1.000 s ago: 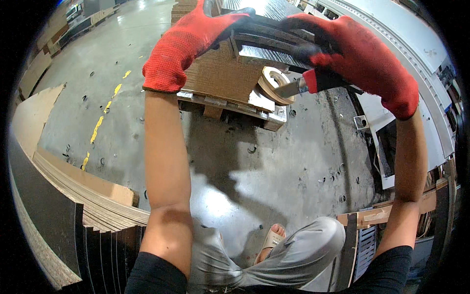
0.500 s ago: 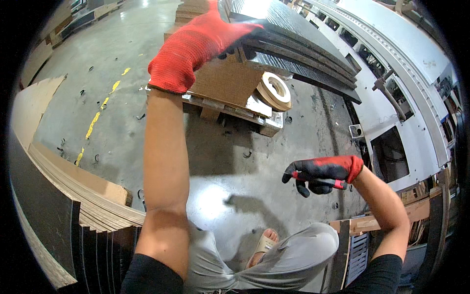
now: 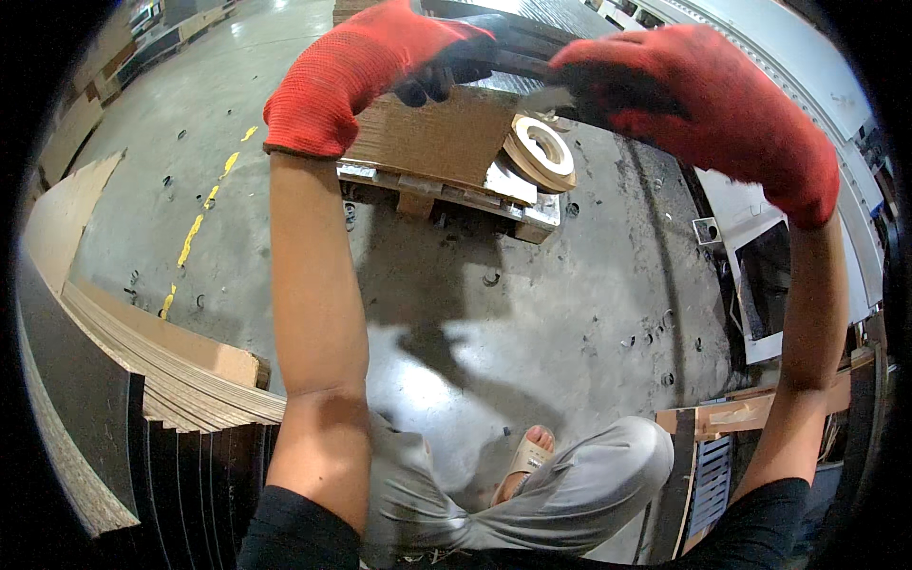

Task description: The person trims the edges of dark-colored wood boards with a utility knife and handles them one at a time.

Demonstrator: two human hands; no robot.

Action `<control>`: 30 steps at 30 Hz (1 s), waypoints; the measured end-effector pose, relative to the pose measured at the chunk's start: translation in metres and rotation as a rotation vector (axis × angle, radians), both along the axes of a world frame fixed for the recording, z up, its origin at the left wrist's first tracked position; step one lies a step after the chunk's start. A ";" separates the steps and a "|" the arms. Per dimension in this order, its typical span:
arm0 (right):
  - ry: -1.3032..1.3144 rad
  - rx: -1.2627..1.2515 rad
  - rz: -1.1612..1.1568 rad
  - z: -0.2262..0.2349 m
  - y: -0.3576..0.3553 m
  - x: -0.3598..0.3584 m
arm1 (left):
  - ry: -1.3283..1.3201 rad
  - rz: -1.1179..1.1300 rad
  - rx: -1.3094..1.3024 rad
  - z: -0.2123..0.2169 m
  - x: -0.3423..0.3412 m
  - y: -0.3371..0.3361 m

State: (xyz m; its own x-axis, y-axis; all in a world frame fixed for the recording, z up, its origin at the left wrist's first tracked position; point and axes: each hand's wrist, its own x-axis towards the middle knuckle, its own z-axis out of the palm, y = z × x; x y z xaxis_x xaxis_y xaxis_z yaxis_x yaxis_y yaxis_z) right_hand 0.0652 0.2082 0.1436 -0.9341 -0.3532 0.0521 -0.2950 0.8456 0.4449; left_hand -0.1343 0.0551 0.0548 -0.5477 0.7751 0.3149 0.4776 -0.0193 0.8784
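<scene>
My left hand (image 3: 442, 57), in a red glove with a black palm, is closed at the edge of a dark board (image 3: 527, 43), its fingers curled under that edge. My right hand (image 3: 655, 85), gloved alike, reaches to the same board from the right with its fingers bent together. A small grey flat piece (image 3: 549, 99) sticks out beside its fingertips, apparently part of a slim hand tool; the rest is hidden by the glove. Below the hands lies a brown panel (image 3: 427, 138) on a pallet (image 3: 415, 203). A white-and-tan roll of banding (image 3: 542, 147) rests at its right corner.
Stacked boards (image 3: 180, 385) with dark faces stand close on my left. A long white machine (image 3: 765, 214) runs along the right. Wooden pieces (image 3: 741, 416) sit by my right elbow. Dark curled scraps (image 3: 491, 279) dot the concrete floor, which carries a yellow dashed line (image 3: 191, 240).
My right hand has risen from low on the right, where it held a small red-and-black tool, up to the board edge. My left hand has shifted slightly left and its fingers now curl more.
</scene>
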 end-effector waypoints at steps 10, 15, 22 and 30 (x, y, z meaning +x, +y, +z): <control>0.005 0.413 0.031 0.006 -0.013 -0.026 | -0.042 -0.062 0.030 -0.002 0.005 -0.007; 0.174 0.459 0.319 -0.003 -0.007 -0.035 | -0.014 -0.034 0.015 -0.001 0.002 -0.011; 0.162 0.406 0.359 -0.002 -0.004 -0.036 | -0.075 -0.190 0.189 -0.012 -0.004 0.002; 0.081 0.351 0.160 -0.003 -0.015 -0.029 | -0.061 -0.186 0.263 -0.022 -0.015 0.007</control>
